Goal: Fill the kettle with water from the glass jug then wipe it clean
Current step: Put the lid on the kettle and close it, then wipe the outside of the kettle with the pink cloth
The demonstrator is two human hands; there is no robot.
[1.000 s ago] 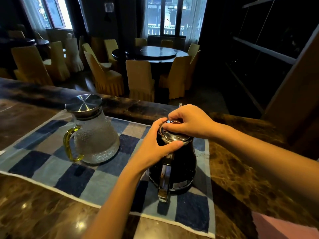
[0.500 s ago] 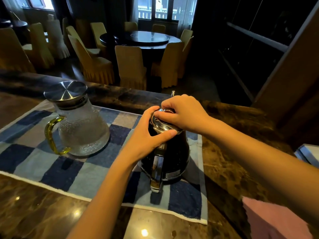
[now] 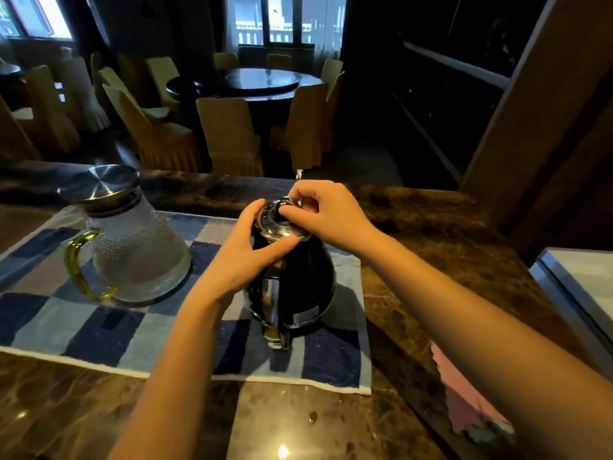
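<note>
Marble counter [image 3: 414, 260], dining room behind. One kettle [image 3: 298, 287] stood on checked cloth [image 3: 99, 333]; neck gripped by left hand [image 3: 238, 257], lid [image 3: 270, 222] pinched by right hand [image 3: 328, 214]. One lidded glass jug [image 3: 136, 247] set left, apart. One pink cloth [image 3: 471, 403] laid right.

I'm looking into a restaurant dining room, of the banquet sort. Beyond the marble counter [image 3: 431, 227] stands a round table [image 3: 205, 89] with a turntable [image 3: 262, 78] at its middle, ringed by chairs [image 3: 229, 134] in pleated cloth covers. More chairs [image 3: 49, 104] of the same dress crowd the left, under tall windows [image 3: 285, 18].
</note>
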